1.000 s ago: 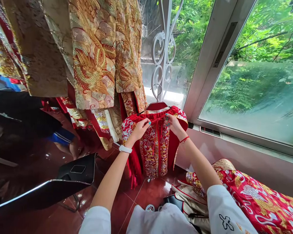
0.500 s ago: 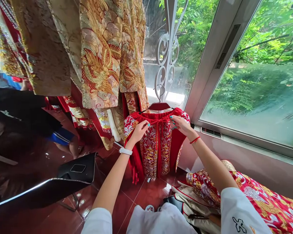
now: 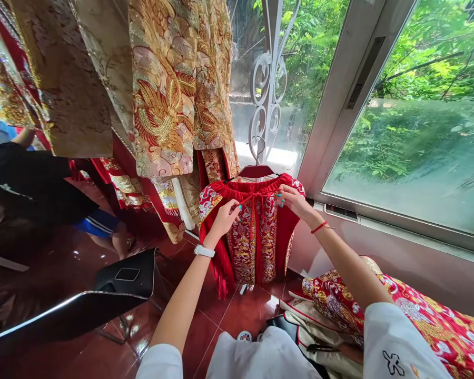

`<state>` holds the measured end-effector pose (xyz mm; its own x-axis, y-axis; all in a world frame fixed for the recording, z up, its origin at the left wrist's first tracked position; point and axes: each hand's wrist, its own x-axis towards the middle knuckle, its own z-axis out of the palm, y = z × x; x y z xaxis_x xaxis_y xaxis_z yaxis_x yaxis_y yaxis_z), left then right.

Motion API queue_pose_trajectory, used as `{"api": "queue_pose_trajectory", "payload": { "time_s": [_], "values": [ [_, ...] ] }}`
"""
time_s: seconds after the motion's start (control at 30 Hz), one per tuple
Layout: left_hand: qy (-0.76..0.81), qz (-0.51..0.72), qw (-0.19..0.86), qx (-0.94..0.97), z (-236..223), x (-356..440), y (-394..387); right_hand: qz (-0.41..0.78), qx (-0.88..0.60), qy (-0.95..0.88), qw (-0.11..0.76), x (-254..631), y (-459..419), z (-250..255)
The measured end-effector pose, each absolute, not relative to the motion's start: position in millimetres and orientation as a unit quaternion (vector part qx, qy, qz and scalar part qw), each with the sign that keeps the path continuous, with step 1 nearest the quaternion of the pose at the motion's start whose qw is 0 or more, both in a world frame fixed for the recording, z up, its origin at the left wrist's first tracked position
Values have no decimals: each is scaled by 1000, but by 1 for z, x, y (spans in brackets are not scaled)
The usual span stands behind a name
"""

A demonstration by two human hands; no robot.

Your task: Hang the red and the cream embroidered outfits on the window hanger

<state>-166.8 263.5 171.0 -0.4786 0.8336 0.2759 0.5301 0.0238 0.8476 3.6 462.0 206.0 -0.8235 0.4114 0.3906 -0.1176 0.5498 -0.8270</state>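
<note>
While the red embroidered garment [image 3: 243,242] hangs upright on a dark red hanger [image 3: 255,172] before the window, the thin red cord [image 3: 253,196] at its gathered top runs between two pinching hands. Left hand [image 3: 224,220]: thumb and finger closed on the cord at its left side. Right hand [image 3: 295,202]: fingertips closed on it opposite, near the garment's right shoulder; how firmly, can't tell. Main risk, as judged: the cord is thin and looks smooth, so a loose pinch could let it slip and slacken the knot area at centre. Uneven tension could bunch the gathers to one side; a hard tug could tilt the hanger or unseat it. Its hook sits by the white scrolled stand [image 3: 263,89], but whether it's properly caught there can't be told. Red tassels [image 3: 223,276] hang beside the left forearm and could snag on the white watch [image 3: 204,251]. Gold embroidered garments [image 3: 164,116] hang close on the left, so a swing could catch beadwork on beadwork. Below is shiny tiled floor [image 3: 209,337], where dropped fabric would land. Further out: phone-like object [image 3: 341,212] on the sill, reachable by a stray right elbow; red-and-gold garment [image 3: 426,321] lying under the right arm, easily brushed; black chair [image 3: 122,271] at left.
</note>
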Motion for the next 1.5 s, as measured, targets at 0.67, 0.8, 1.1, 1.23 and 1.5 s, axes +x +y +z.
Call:
{"api": "queue_pose_trajectory", "payload": {
  "time_s": [0.67, 0.8, 1.1, 1.23, 1.5],
  "values": [
    [778, 448, 20, 440, 187, -163, 257, 140, -256, -868, 402, 17, 478, 195],
    [762, 452, 61, 459, 202, -160, 248, 290, -215, -843, 399, 19, 483, 198],
    [814, 457, -3, 359, 251, -237, 278, 328, -330, -834, 298, -32, 535, 237],
    [805, 437, 190, 353, 256, -251, 290, 319, -326, -868, 199, -46, 544, 257],
    [807, 263, 248, 468, 278, -275, 301, 271, -279, -917, 93, -46, 560, 284]
  ]
}}
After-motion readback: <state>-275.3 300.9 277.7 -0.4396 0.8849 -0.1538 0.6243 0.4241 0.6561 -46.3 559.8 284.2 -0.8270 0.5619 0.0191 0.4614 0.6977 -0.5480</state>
